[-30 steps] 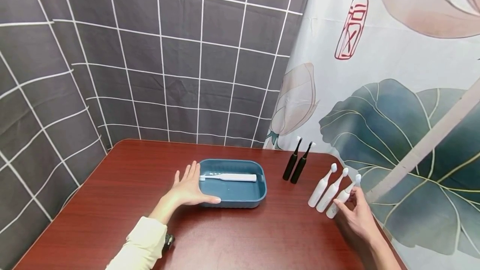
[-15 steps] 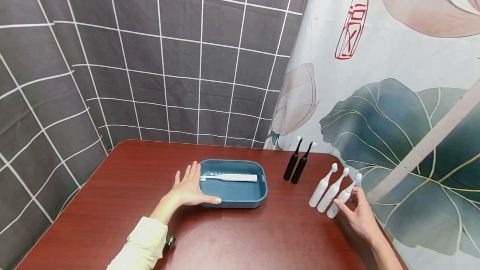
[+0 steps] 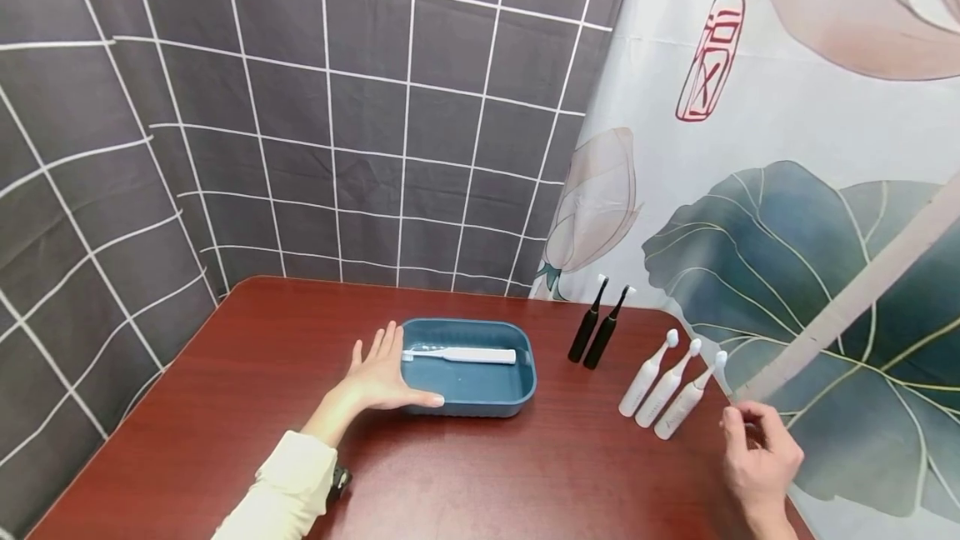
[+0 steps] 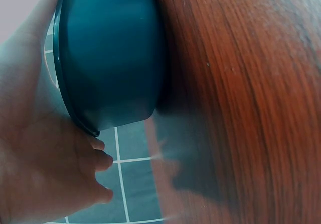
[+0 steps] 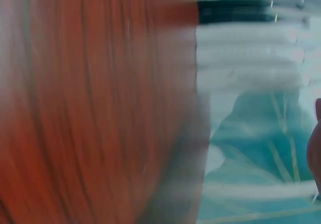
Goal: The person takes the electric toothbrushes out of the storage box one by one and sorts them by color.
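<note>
My left hand (image 3: 378,377) lies spread with straight fingers along the left end of a blue plastic basket (image 3: 480,408), thumb at its near rim. In the left wrist view the basket's outer wall (image 4: 110,53) shows beside the palm. A white electric toothbrush (image 3: 476,355) lies inside the basket, head to the left. To the right, three white electric toothbrushes (image 3: 660,392) stand upright in a row. My right hand (image 3: 761,452) is apart from the nearest one, fingers loosely curled around nothing. The right wrist view is blurred and catches only a bit of this hand (image 5: 315,156).
Two black electric toothbrushes (image 3: 600,340) stand behind the white ones, near the back right of the reddish-brown wooden table (image 3: 480,482). A grey gridded curtain (image 3: 360,123) hangs behind and to the left; a floral cloth (image 3: 795,148) borders the right edge.
My right hand has let go of the rightmost white toothbrush and drawn back to the right, leaving it standing. My left hand has stayed at the basket.
</note>
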{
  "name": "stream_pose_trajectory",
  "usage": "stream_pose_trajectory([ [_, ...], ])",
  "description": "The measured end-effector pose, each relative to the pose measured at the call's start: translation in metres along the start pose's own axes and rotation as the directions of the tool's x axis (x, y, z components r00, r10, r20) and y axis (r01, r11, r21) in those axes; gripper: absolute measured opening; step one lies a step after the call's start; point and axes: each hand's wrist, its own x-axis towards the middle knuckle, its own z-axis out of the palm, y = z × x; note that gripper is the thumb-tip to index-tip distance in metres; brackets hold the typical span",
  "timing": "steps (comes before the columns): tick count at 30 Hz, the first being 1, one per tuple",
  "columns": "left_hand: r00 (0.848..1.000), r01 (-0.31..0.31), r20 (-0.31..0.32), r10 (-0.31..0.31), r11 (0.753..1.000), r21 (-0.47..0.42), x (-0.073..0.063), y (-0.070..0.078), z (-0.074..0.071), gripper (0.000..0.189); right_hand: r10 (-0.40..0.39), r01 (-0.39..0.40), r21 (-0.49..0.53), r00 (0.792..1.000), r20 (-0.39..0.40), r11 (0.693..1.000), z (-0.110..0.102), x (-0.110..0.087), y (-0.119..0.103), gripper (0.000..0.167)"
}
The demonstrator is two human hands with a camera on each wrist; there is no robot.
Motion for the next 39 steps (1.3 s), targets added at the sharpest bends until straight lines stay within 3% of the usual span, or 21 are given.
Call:
stream_pose_trajectory([
  [2,1.0,-0.001,-0.001,0.001,1.0,0.0,0.001,0.0,0.0,0.152,-0.103,0.1,0.12,0.994,0.021,0.988,0.012,0.002,-0.018,0.016],
  [4,1.0,-0.002,-0.004,0.002,1.0,-0.004,0.001,0.0,-0.001,0.152,-0.173,0.151,0.225,0.982,0.079,0.963,0.028,0.006,-0.035,0.019],
  [7,1.0,-0.003,-0.003,0.003,1.0,-0.002,0.002,0.0,0.0,0.152,-0.229,0.158,0.316,0.953,0.2,0.936,0.057,0.011,-0.051,0.025],
  [9,1.0,-0.003,-0.001,0.003,1.0,-0.002,0.002,-0.001,0.001,0.152,-0.23,0.125,0.323,0.922,0.311,0.938,0.078,0.013,-0.055,0.036],
  [11,1.0,-0.002,-0.002,0.002,1.0,-0.001,0.002,-0.001,0.001,0.151,-0.188,0.056,0.289,0.873,0.45,0.956,0.1,0.016,-0.057,0.051],
  [16,1.0,0.003,-0.005,-0.003,1.0,0.005,0.0,0.001,-0.002,0.151,-0.054,-0.079,0.15,0.694,0.718,0.986,0.158,0.021,-0.064,0.061],
  [19,1.0,0.001,0.001,-0.001,1.0,0.001,-0.002,0.004,-0.003,0.151,-0.038,-0.107,0.13,0.613,0.789,0.986,0.188,0.02,-0.065,0.06],
  [25,1.0,0.0,-0.002,0.0,1.0,0.001,-0.002,0.006,-0.005,0.15,-0.035,-0.155,0.127,0.489,0.871,0.98,0.235,0.014,-0.065,0.058],
  [28,1.0,-0.004,-0.002,0.004,1.0,-0.005,-0.001,0.006,-0.005,0.15,-0.022,-0.135,0.087,0.425,0.905,0.987,0.251,0.01,-0.064,0.058],
  [34,1.0,-0.001,0.001,0.001,1.0,0.01,-0.001,0.006,-0.005,0.149,0.017,0.018,-0.023,0.289,0.957,1.0,0.271,0.004,-0.069,0.061],
  [37,1.0,0.004,0.005,-0.004,1.0,0.015,-0.002,0.007,-0.006,0.149,0.022,0.101,-0.047,0.236,0.972,0.994,0.278,0.002,-0.072,0.061],
  [39,1.0,0.007,0.008,-0.007,1.0,0.012,-0.003,0.007,-0.006,0.149,0.018,0.155,-0.052,0.213,0.977,0.986,0.283,0.0,-0.074,0.06],
])
